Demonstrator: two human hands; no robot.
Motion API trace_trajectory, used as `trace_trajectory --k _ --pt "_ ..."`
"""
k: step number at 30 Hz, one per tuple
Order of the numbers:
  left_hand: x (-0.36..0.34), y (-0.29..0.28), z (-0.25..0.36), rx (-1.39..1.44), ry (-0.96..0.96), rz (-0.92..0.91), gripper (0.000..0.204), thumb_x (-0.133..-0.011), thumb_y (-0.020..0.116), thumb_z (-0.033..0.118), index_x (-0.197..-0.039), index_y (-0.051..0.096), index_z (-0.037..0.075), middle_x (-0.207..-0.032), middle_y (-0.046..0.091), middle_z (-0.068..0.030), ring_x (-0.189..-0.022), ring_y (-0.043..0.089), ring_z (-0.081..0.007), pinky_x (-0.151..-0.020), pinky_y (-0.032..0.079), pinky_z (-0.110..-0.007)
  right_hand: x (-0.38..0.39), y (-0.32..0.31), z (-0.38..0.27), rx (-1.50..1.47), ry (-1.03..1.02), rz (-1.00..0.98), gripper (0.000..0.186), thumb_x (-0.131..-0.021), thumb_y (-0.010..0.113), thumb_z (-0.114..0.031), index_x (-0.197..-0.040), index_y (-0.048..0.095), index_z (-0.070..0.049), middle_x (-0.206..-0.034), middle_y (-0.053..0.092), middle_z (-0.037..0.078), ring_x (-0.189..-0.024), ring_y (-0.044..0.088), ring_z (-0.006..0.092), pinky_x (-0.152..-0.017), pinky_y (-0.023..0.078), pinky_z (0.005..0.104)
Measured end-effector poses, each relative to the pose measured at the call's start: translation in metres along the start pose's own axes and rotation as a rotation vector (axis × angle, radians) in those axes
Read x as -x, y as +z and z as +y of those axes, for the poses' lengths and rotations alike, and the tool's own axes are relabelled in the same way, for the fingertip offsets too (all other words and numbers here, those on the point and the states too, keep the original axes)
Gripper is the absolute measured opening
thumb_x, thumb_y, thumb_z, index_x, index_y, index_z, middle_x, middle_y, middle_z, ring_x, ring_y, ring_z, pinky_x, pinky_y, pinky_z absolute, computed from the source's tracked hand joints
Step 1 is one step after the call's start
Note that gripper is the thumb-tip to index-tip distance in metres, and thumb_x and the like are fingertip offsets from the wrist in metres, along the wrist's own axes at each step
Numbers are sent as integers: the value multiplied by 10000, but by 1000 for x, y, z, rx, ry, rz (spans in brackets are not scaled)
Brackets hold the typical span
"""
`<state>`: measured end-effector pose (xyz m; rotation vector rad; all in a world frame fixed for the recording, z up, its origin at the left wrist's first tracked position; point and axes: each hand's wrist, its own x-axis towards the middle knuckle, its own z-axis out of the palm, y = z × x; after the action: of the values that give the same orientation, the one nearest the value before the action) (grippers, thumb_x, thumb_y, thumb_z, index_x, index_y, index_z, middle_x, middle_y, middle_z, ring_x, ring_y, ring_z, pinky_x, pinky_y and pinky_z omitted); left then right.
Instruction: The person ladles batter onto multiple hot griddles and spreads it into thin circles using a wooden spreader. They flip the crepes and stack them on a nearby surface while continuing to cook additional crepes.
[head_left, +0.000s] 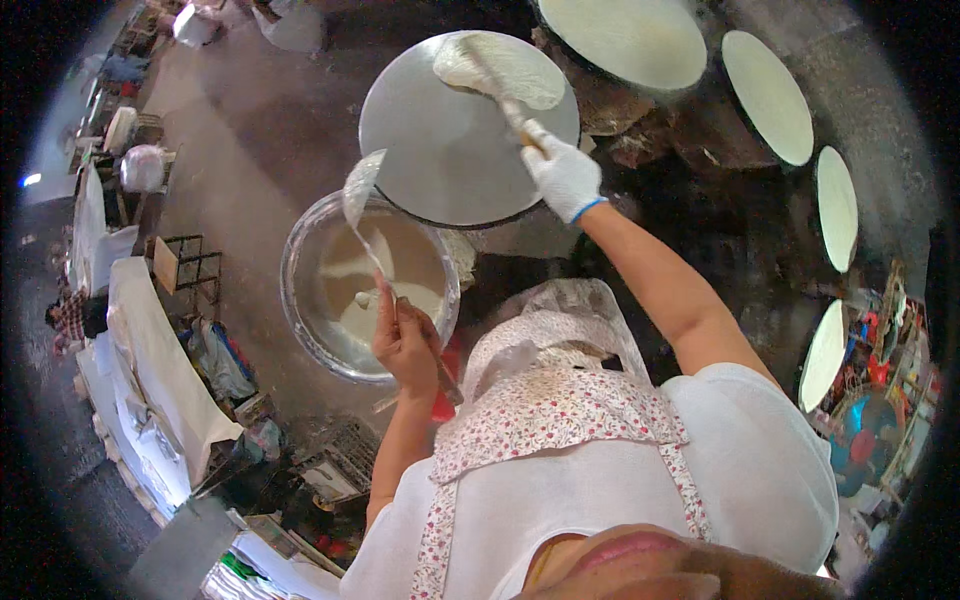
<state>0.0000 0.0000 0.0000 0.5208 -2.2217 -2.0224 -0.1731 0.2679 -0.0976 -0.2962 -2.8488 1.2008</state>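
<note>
My bare left hand (408,345) is closed around the handle of a ladle (358,200). The ladle's pale-coated bowl is raised over the far rim of a large round basin (288,290), which holds cream-coloured batter (400,312). In a white knit glove, my right hand (563,172) grips the wooden handle of a long spreader (508,105). Its far end is blurred and rests in a patch of batter (540,78) at the back of a round grey griddle (440,150). Bare metal shows on the griddle's nearer part.
Several round plates covered in a pale layer, including a large one (640,35) and a narrower-looking one (770,95), curve along the right. A fan (865,440) stands at the lower right. White-covered tables (160,350) and a small wooden stool (170,265) are at the left.
</note>
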Motion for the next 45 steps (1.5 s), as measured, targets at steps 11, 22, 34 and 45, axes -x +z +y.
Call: trace_trajectory --k 11,22,34,45 --pt "20 13 -9 39 89 21 533 -1093 483 82 -1621 406 89 -706 527 -4 -478 453 -65 -391 377 -236 -8 -29 9 118 -79 -17 391 -1008 525 -368 -1334 676 -213 -892 753 193 -807 728 415 -740 561 541" --pt "34 19 5 3 -17 73 604 -1051 407 -44 -1635 381 109 -660 520 4 -462 427 -55 -424 376 -230 -27 -38 33 -151 -64 -24 407 -983 561 -376 -1355 695 -280 -1098 759 172 -954 729 401 -870 578 475" --pt "46 58 6 -24 -57 136 545 -1087 453 28 -1625 401 102 -682 546 16 -495 431 -46 -435 365 -222 -71 -57 57 -86 -99 -176 439 -981 555 -442 -1326 704 -216 -1112 760 163 -1003 726 395 -897 579 482" --pt "73 113 10 7 -148 257 567 -1078 464 17 -1633 384 106 -702 519 15 -515 450 -46 -450 389 -213 -114 -75 58 -166 -65 -362 387 -990 564 -373 -1248 747 -149 -1196 745 179 -1107 722 329 -954 561 418"
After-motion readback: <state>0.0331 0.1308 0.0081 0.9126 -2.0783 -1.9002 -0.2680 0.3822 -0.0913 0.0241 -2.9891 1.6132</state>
